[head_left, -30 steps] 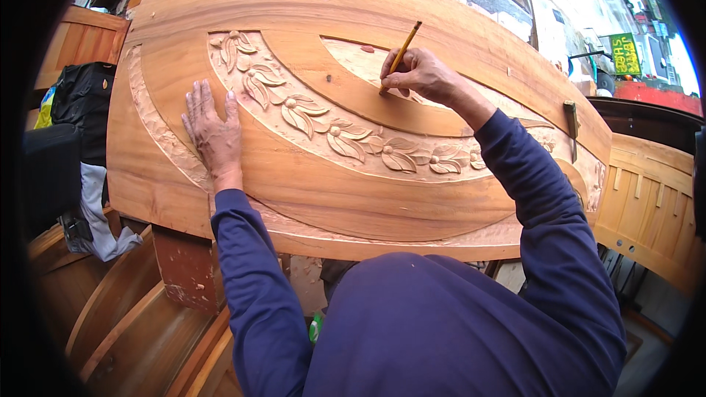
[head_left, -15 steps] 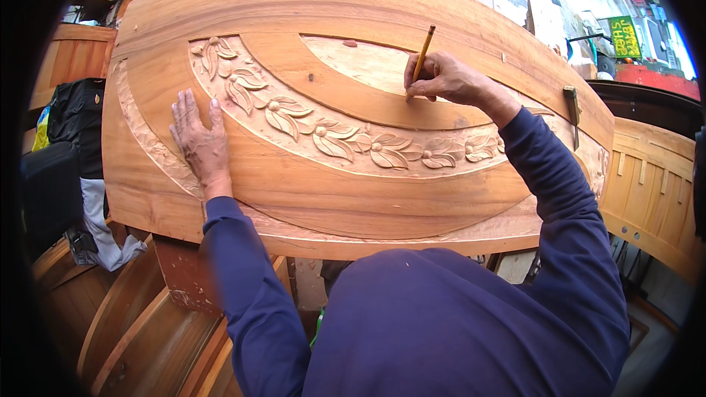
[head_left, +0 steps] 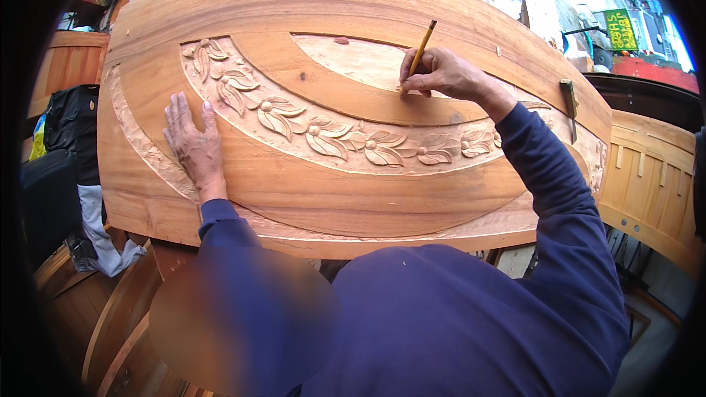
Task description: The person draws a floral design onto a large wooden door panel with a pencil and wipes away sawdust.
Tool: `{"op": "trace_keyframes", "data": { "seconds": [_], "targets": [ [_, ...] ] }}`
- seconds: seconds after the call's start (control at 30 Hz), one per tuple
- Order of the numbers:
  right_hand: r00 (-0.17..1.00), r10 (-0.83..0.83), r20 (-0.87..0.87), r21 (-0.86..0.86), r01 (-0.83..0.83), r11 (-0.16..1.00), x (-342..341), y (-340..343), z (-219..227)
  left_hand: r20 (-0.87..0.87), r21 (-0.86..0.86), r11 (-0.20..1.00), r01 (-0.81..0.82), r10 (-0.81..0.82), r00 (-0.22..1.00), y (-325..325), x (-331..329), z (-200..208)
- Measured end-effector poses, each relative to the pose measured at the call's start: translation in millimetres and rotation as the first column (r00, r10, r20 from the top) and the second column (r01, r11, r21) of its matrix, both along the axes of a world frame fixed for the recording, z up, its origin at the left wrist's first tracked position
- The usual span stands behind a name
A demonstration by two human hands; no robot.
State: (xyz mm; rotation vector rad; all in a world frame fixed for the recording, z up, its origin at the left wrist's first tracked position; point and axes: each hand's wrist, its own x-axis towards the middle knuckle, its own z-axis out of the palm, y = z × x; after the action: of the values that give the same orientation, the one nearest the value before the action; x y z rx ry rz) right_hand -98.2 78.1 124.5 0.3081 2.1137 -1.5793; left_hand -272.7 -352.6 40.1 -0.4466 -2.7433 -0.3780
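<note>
Compared with half a second before, the right hand [head_left: 440, 73] has shifted only a little along the pale recessed area, and the left hand [head_left: 193, 143] stays pressed where it was. Now the right hand's fingers are closed around a short yellow wooden pencil [head_left: 421, 48], which stands tilted with its tip down on the lower rim of the light recessed field, in the upper middle of the large curved carved panel of reddish-brown wood [head_left: 309, 191]. I think the pencil is held low and steep so that the line can be controlled exactly. The left hand lies open and flat, fingers spread, holding nothing, on the smooth band near the panel's left edge, just beside the carved strip of leaves and flowers [head_left: 331, 136]; this probably keeps the panel steady. Near the panel's right edge lies a small dark metal tool [head_left: 569, 106]. Outward, more curved wooden parts [head_left: 647, 176] stand at the right, and a black bag [head_left: 70, 129] at the left.
</note>
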Motion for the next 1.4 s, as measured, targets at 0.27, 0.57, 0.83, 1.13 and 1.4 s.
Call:
{"op": "trace_keyframes", "data": {
  "seconds": [0.27,0.57,0.83,1.13,1.4],
  "targets": [
    [0.996,0.067,-0.056,-0.018,-0.068,0.997,-12,-3,-5,-0.003,-0.018,1.000,0.000,0.000,1.000,1,-1,0],
    [0.987,0.158,-0.020,0.143,-0.154,0.978,-4,8,13,-0.003,-0.019,1.000,-0.009,0.009,1.000,-1,0,-1],
    [0.994,0.111,-0.009,0.140,-0.108,0.984,8,21,6,0.000,-0.016,1.000,-0.002,0.002,1.000,1,0,0],
    [0.997,0.081,0.016,0.117,-0.082,0.990,18,30,7,-0.006,-0.024,1.000,0.002,-0.002,1.000,1,0,0],
    [0.999,0.052,-0.016,0.036,-0.051,0.998,10,15,3,-0.009,-0.024,1.000,0.000,0.000,1.000,-2,0,0]
  ]
}}
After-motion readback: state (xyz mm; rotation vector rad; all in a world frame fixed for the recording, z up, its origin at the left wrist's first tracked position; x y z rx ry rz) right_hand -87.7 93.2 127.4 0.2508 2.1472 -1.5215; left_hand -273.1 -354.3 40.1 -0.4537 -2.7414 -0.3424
